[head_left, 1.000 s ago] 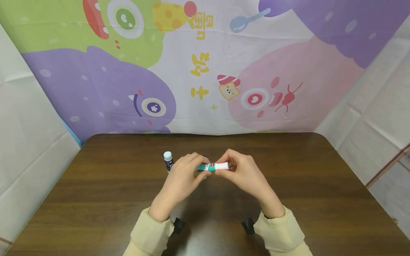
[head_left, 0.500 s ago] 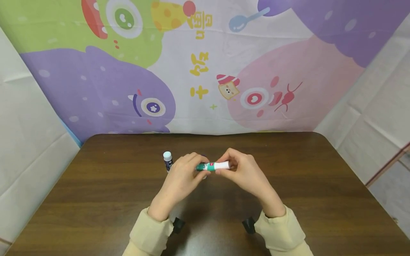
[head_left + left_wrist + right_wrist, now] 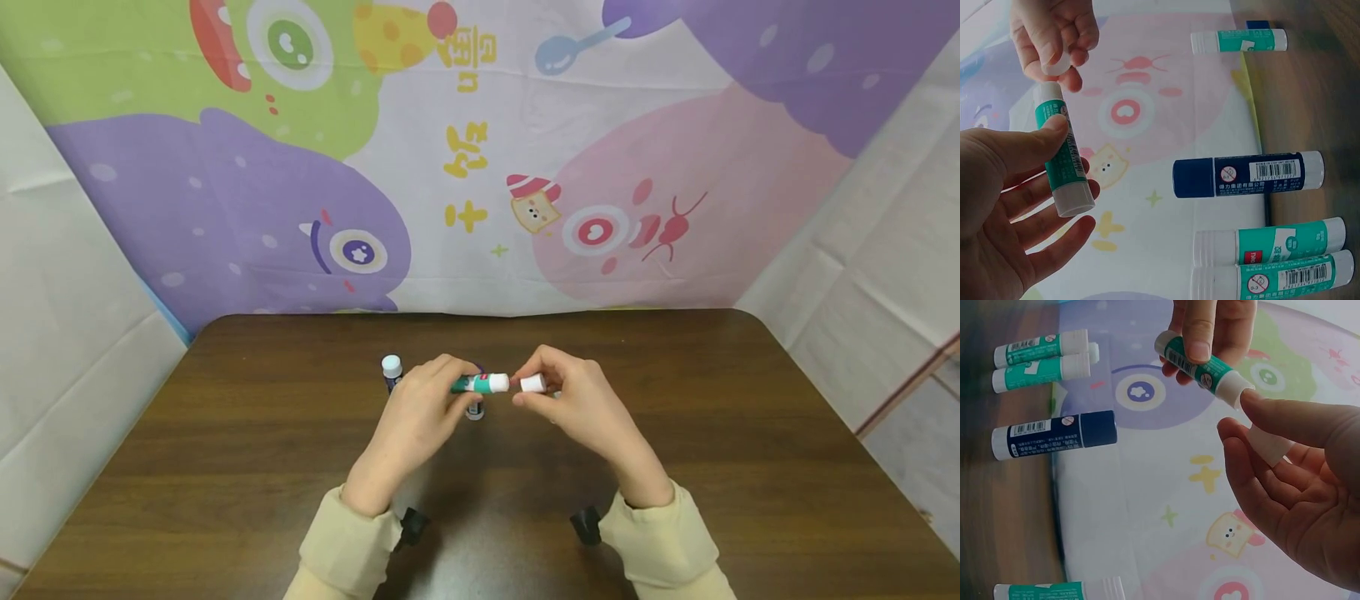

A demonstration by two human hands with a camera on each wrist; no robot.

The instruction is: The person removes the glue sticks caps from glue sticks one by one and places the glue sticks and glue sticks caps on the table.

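Observation:
My left hand (image 3: 422,410) grips a green-and-white glue stick (image 3: 480,383) between thumb and fingers, holding it sideways above the table. Pinched in my right hand (image 3: 576,398) is a white cap (image 3: 533,383), with a small gap between it and the stick's white end. In the left wrist view the green label of the held glue stick (image 3: 1063,150) shows under the thumb. The right wrist view has the cap (image 3: 1269,444) between thumb and fingers, partly covered by the thumb.
Below the hands, a navy glue stick (image 3: 1241,175) stands upright on the brown table (image 3: 300,517). Green glue sticks (image 3: 1288,244) stand side by side to its left, another green one (image 3: 1247,40) to its right. A printed cloth (image 3: 465,275) hangs behind the table.
The cap has come off the glue stick and a gap has opened between them. My left hand with the stick has shifted slightly left, uncovering a standing glue stick beneath.

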